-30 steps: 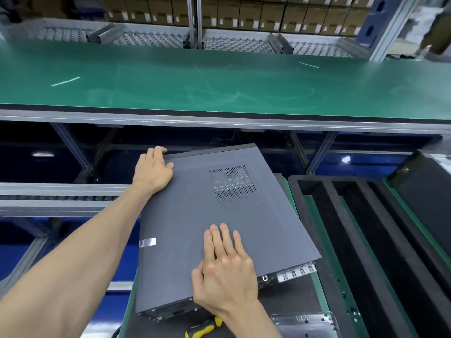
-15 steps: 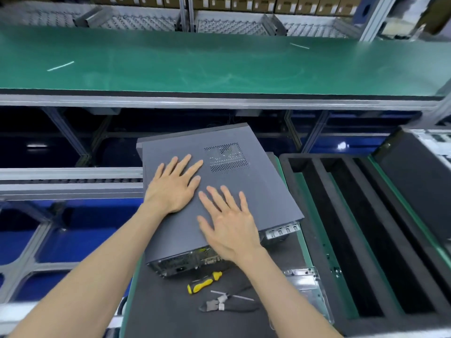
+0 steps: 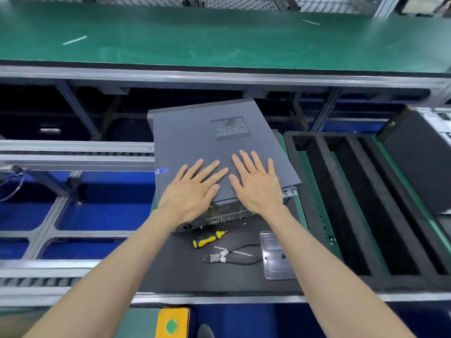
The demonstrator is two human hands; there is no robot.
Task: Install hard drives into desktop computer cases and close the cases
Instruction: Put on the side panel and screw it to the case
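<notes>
A grey desktop computer case (image 3: 195,132) lies flat on the black work mat (image 3: 185,272), its side panel on top with a perforated vent (image 3: 231,128) toward the far right. My left hand (image 3: 192,191) lies flat on the near part of the panel, fingers spread and straight. My right hand (image 3: 256,184) presses flat beside it, also with straight fingers. The case's rear ports (image 3: 219,215) show just below my hands.
On the mat near me lie a yellow-handled screwdriver (image 3: 207,240), a black cable with white connectors (image 3: 229,256) and a metal bracket (image 3: 275,257). A black foam tray with long slots (image 3: 361,215) stands to the right. A green conveyor belt (image 3: 219,37) runs across the back.
My left hand left the case's far corner and came to lie flat beside my right hand on the near part of the panel. The view pulled back, showing the tools.
</notes>
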